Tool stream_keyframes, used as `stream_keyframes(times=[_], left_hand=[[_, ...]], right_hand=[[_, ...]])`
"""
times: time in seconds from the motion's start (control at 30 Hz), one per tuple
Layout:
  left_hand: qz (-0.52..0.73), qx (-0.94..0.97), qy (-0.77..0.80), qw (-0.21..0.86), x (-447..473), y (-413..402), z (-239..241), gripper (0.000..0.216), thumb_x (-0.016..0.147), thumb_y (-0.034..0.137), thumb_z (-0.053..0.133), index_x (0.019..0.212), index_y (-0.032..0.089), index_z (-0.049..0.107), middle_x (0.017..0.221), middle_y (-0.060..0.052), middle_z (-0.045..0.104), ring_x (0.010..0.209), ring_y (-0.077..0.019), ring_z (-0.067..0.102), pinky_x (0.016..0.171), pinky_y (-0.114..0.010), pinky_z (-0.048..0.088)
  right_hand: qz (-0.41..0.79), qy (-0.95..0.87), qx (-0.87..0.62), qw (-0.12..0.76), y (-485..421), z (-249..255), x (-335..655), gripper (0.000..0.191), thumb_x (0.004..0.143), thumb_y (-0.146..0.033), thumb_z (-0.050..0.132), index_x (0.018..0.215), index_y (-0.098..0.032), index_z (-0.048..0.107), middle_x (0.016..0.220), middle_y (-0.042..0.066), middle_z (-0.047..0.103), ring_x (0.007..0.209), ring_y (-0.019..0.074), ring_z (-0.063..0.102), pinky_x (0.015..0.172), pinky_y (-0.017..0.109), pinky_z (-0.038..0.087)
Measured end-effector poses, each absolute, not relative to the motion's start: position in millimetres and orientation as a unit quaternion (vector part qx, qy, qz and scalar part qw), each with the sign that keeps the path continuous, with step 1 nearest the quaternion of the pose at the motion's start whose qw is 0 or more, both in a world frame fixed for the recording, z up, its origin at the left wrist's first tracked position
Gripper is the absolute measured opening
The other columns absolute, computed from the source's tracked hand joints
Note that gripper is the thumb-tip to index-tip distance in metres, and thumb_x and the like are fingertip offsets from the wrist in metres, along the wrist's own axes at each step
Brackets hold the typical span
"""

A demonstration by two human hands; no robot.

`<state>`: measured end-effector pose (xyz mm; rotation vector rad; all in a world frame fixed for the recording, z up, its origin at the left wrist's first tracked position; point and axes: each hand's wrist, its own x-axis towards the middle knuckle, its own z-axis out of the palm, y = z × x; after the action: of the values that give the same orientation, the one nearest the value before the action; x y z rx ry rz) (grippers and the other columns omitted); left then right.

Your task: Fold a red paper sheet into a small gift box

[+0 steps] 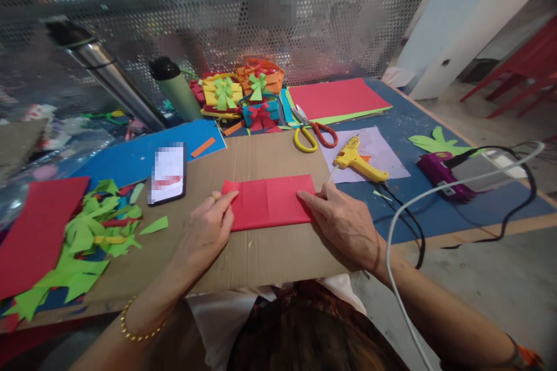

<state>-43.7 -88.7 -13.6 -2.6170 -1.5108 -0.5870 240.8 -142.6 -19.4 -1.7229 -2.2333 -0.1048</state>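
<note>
A folded red sheet of paper (270, 203) with upright crease lines lies flat on the brown cardboard (278, 258) in front of me. My left hand (214, 217) pinches its left end, thumb and index finger on top. At the right end, my right hand (343, 220) holds the paper with its index finger pressed on the upper face and the other fingers curled. Just beyond my right hand, a yellow glue gun (359, 163) rests on a pale purple sheet (391, 156). Scissors (314, 132) with one yellow and one red handle lie behind the paper.
Green paper scraps (89, 226) and a red sheet (39, 237) cover the left side, near a phone (167, 174). Small paper baskets (223, 93), bottles (176, 90) and stacked coloured sheets (339, 98) stand behind. A white cable (394, 232) crosses near my right forearm, beside a purple power strip (444, 177).
</note>
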Motion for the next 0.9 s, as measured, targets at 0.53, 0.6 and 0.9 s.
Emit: stream_keyframes(times=[0.53,0.6,0.9], left_hand=[[-0.172,-0.855,-0.488,0.037,-42.7,-89.9,-19.1,0.039,0.096,0.012,0.045,0.126,0.014,0.070,0.103,-0.011,0.073,0.094,-0.0217,0.070,0.085,-0.032,0.056],[-0.180,-0.853,-0.490,0.032,-40.9,-91.6,-21.0,0.037,0.095,0.010,0.046,0.124,0.013,0.070,0.101,-0.010,0.072,0.094,-0.0212,0.069,0.085,-0.032,0.056],[-0.157,-0.827,-0.538,0.041,-35.8,-96.8,-23.8,0.038,0.097,0.010,0.048,0.128,0.013,0.069,0.097,-0.011,0.071,0.086,-0.0217,0.066,0.079,-0.035,0.054]], right_hand=[[-0.084,-0.790,-0.584,0.165,-143.4,-24.5,244.5,0.036,0.106,-0.030,0.043,0.124,-0.028,0.074,0.085,0.006,0.059,0.065,0.0140,0.050,0.054,0.026,0.027],[-0.104,-0.793,-0.574,0.175,-143.3,-26.5,246.0,0.037,0.107,-0.029,0.041,0.122,-0.027,0.075,0.083,0.005,0.058,0.064,0.0136,0.050,0.053,0.025,0.027],[-0.155,-0.808,-0.538,0.181,-143.4,-28.8,249.0,0.040,0.108,-0.030,0.037,0.116,-0.024,0.077,0.074,0.003,0.056,0.059,0.0132,0.054,0.048,0.024,0.027]])
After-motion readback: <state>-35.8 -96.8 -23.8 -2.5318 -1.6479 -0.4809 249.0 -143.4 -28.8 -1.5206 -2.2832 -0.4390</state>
